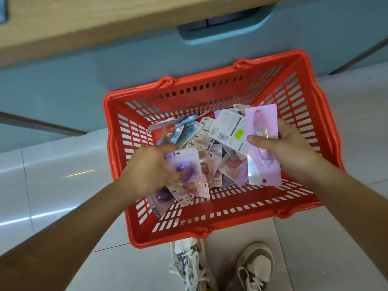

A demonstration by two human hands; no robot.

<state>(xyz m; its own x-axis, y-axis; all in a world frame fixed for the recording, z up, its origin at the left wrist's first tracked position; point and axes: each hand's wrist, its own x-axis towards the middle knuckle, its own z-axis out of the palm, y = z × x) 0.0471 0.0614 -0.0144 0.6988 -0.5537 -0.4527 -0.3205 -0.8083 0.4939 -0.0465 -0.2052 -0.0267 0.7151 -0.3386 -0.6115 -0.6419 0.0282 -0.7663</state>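
Purple blister pack (186, 162) sits pinched in the left hand (151, 166), whose grip curls round the glossy card above the near-left part of the red slotted plastic basket (231, 224), probably lifted for sorting. Over the basket's right side, the right hand (294, 152) clamps a long iridescent pink pack (261, 120) between thumb and fingers. Flat carded packs (226, 131) heap loosely inside the basket. Beyond it stands a pale blue cabinet (105, 80).

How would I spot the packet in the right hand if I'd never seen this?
Find the red basket on the floor, full of small carded packets. Over its right side, the right hand grips a long pink packet. It is a tall, narrow, shiny strip, while its neighbours are shorter and squarer.
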